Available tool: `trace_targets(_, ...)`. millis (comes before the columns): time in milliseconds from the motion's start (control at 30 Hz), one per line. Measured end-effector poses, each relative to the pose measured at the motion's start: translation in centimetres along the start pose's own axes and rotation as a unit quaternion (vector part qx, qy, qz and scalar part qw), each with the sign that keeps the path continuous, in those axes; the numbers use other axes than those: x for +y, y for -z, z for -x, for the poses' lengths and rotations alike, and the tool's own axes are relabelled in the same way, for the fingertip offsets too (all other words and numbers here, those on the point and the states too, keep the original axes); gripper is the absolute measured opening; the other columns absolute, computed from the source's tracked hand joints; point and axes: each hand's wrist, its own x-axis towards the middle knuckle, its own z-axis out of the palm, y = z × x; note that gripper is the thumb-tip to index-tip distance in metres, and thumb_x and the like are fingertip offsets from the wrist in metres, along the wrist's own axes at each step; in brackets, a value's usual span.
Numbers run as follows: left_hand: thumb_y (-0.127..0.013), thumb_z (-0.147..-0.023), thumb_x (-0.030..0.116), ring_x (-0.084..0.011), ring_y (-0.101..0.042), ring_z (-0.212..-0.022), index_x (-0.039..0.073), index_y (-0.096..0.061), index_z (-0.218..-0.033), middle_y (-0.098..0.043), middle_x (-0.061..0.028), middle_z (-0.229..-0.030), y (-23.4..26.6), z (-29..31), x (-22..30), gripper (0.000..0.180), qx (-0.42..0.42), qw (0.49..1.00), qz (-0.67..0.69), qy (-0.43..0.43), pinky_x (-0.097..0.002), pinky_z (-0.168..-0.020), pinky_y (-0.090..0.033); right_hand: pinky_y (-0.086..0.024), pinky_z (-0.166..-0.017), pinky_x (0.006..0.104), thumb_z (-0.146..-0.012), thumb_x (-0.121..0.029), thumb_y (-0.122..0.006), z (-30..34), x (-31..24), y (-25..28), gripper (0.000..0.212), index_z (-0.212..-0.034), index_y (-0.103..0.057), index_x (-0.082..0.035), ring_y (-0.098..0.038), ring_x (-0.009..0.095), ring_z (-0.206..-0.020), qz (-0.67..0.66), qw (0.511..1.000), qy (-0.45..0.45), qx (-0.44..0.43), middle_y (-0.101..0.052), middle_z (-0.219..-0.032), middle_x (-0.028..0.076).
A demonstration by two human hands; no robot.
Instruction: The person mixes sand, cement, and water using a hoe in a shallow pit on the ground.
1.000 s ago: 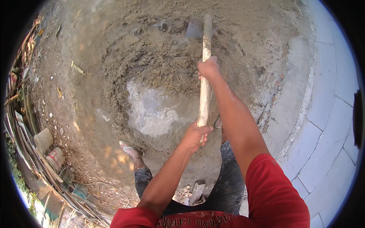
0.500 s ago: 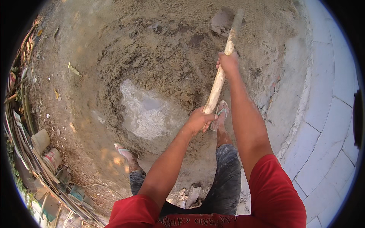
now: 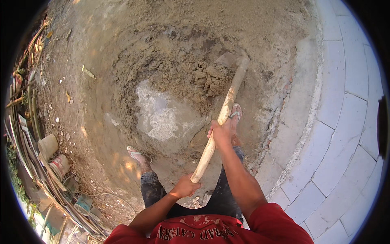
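Both my hands are on a hoe (image 3: 227, 103) with a pale wooden handle, slanting from my waist to the far right. My left hand (image 3: 185, 186) is closed around the handle's near end. Farther up, at about mid-handle, my right hand (image 3: 221, 134) grips it. The flat metal blade (image 3: 228, 59) rests against a mound of wet grey-brown mortar (image 3: 209, 79), its lower edge hidden in the mix. Left of the handle, a pool of foamy, cloudy water (image 3: 160, 116) lies inside the ring of mortar.
My sandalled feet (image 3: 139, 155) stand apart at the pool's near side. Pale paving slabs (image 3: 337, 122) run along the right. Left are buckets (image 3: 48, 147) beside long wooden strips and poles (image 3: 30, 140). Rubble (image 3: 197, 202) lies between my legs.
The hoe has been drawn back toward me, its blade moving from the far edge into the mortar. Both hands have come nearer my body, and more mix is heaped before the blade.
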Motion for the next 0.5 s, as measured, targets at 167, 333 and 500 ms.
trace_targets(167, -0.074, -0.084, 0.021, -0.0125, -0.053, -0.046, 0.001, -0.06, -0.116, -0.057, -0.0033, -0.067, -2.8, -7.6, 0.1, 0.04, 0.009, 0.99, -0.113, -0.087, -0.0295, -0.042, -0.043, -0.051, -0.044, 0.0313, -0.091, -0.006, -0.057, -4.9, -0.9, 5.3, 0.03, -0.114, -0.039, 0.002, -0.057, 0.016, -0.052, -0.032, 0.995, 0.083, 0.051, -0.055, -0.073, 0.009)
trace_targets(333, -0.075, -0.083, 0.016, -0.0088, -0.048, -0.048, 0.004, -0.056, -0.1, -0.052, 0.0011, -0.065, -5.6, -20.8, 17.0, 0.028, -0.097, 0.986, 0.062, -0.12, -0.0257, -0.038, -0.036, -0.053, -0.045, 0.0339, -0.088, -0.007, -0.06, -25.0, -10.0, 9.5, 0.02, -0.098, -0.058, 0.01, -0.062, 0.02, -0.054, 0.071, 0.986, 0.115, 0.097, -0.061, -0.07, 0.012)
trace_targets(500, -0.076, -0.081, 0.015, -0.0085, -0.047, -0.047, 0.007, -0.054, -0.093, -0.053, 0.0011, -0.065, -4.2, -19.8, 13.6, 0.026, -0.067, 0.985, 0.148, -0.063, -0.0266, -0.039, -0.035, -0.055, -0.047, 0.037, -0.088, -0.008, -0.06, -24.2, -6.6, 4.3, 0.034, -0.11, -0.055, 0.017, -0.066, 0.024, -0.055, 0.181, 0.98, 0.013, 0.082, -0.066, -0.074, 0.017)
